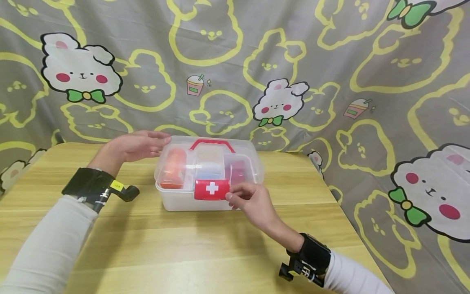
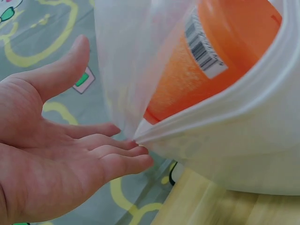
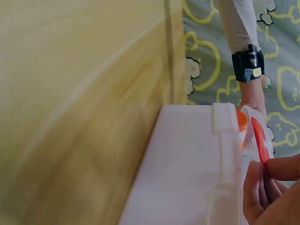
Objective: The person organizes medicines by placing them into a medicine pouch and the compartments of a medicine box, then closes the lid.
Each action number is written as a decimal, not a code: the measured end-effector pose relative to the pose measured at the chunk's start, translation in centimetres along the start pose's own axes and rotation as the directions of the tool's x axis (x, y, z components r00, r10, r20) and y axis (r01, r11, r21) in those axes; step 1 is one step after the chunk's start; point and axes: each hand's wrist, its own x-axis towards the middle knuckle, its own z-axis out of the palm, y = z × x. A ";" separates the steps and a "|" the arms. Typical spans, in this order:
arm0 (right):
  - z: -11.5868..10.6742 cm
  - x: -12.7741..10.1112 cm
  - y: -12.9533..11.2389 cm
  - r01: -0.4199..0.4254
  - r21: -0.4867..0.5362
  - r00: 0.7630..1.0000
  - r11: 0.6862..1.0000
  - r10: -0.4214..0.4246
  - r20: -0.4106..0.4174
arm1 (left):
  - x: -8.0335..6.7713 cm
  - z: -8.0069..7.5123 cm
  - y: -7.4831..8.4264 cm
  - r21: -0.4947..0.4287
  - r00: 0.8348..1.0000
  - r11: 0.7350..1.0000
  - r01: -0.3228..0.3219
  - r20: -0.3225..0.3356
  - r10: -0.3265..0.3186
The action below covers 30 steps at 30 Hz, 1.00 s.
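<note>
A translucent plastic first-aid box (image 1: 209, 163) with a red handle (image 1: 212, 143) stands on the wooden table (image 1: 147, 245), its lid down. My left hand (image 1: 154, 143) lies with straight fingers against the box's back left corner; in the left wrist view its fingertips (image 2: 136, 152) touch the seam between lid and body (image 2: 234, 140). My right hand (image 1: 235, 197) pinches the right end of the red latch (image 1: 211, 190) with the white cross at the front. In the right wrist view the fingers (image 3: 262, 192) curl at the latch's (image 3: 259, 138) edge. An orange container (image 2: 225, 51) lies inside at the left.
A grey curtain with rabbit prints (image 1: 330, 81) hangs behind and to the right of the table. The table's right edge (image 1: 352, 228) runs close to my right forearm. Black wrist bands (image 1: 89, 188) sit on both arms. Bare wood lies in front of the box.
</note>
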 end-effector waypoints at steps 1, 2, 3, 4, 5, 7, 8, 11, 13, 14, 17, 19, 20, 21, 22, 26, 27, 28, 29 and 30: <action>0.1 -0.1 0.2 -0.007 0.003 1.000 1.000 0.007 0.008 | 0.0 0.1 -0.1 0.003 1.000 1.000 0.006 -0.002 -0.006; 0.2 -0.2 0.3 -0.012 0.000 1.000 1.000 0.012 0.012 | 0.0 0.1 -0.1 0.004 1.000 1.000 0.010 -0.004 -0.010; 0.3 -0.3 0.5 -0.019 -0.008 1.000 1.000 0.019 0.014 | 0.0 0.1 -0.2 0.010 1.000 1.000 0.015 -0.004 -0.015; 0.4 -0.4 0.6 -0.025 -0.007 1.000 1.000 0.025 0.015 | 0.0 0.2 -0.3 0.009 1.000 1.000 0.019 -0.006 -0.019; 0.5 -0.5 0.7 -0.032 -0.007 0.999 0.999 0.032 0.016 | 0.1 0.2 -0.4 0.016 1.000 1.000 0.020 -0.004 -0.020; 0.6 -0.6 0.9 -0.042 -0.011 0.999 0.999 0.042 0.017 | 0.2 0.3 -0.5 0.026 1.000 0.999 0.019 0.002 -0.019; 0.7 -0.6 1.0 -0.046 -0.012 0.999 0.999 0.046 0.014 | 0.2 0.3 -0.5 0.029 1.000 0.999 0.020 0.003 -0.020; 0.8 -0.7 1.1 -0.053 -0.008 0.998 0.999 0.053 0.013 | 0.2 0.4 -0.7 0.035 1.000 0.999 0.017 0.008 -0.018; 0.9 -0.8 1.2 -0.052 -0.004 0.999 0.999 0.052 0.013 | 0.1 0.3 -0.8 0.033 1.000 0.999 0.018 0.005 -0.018; 0.9 -0.7 1.3 -0.050 -0.004 0.999 0.999 0.050 0.015 | 0.1 0.3 -0.9 0.034 1.000 0.999 0.014 0.005 -0.014; 1.0 -0.7 1.5 -0.040 -0.007 0.999 0.999 0.040 0.018 | 0.2 0.2 -1.0 0.041 1.000 0.999 -0.006 0.012 0.006; 1.0 -0.6 1.7 -0.029 -0.009 0.999 1.000 0.029 0.020 | 0.2 0.3 -1.0 0.048 1.000 0.999 -0.020 0.011 0.020; 1.0 -0.6 1.8 -0.022 -0.009 1.000 1.000 0.022 0.020 | 0.3 0.3 -0.9 0.053 1.000 0.998 -0.026 0.010 0.026; 1.0 -0.6 1.8 -0.015 -0.009 1.000 1.000 0.016 0.021 | 0.3 0.3 -0.9 0.056 1.000 0.998 -0.031 0.009 0.030; 1.0 -0.5 1.9 -0.009 -0.012 1.000 1.000 0.009 0.020 | 0.3 0.4 -0.8 0.060 0.999 0.998 -0.032 0.005 0.032; 1.1 -0.4 2.1 0.022 -0.030 1.000 0.999 -0.021 0.021 | 0.3 0.6 -0.5 0.072 1.000 0.997 -0.030 -0.001 0.030; 1.1 -0.4 2.1 0.029 -0.038 0.999 0.999 -0.028 0.022 | 0.2 0.6 -0.4 0.084 1.000 0.996 -0.028 -0.001 0.028; 1.1 -0.4 2.1 0.037 -0.049 0.999 0.998 -0.035 0.023 | 0.1 0.7 -0.3 0.104 1.000 0.994 -0.024 -0.002 0.024; 1.1 -0.4 2.1 0.045 -0.059 0.999 0.997 -0.043 0.025 | -0.1 0.8 -0.2 0.128 1.000 0.992 -0.018 -0.007 0.019; 1.1 -0.4 2.1 0.055 -0.074 0.998 0.996 -0.054 0.025 | -0.2 0.9 0.0 0.174 1.000 0.985 -0.007 -0.022 0.011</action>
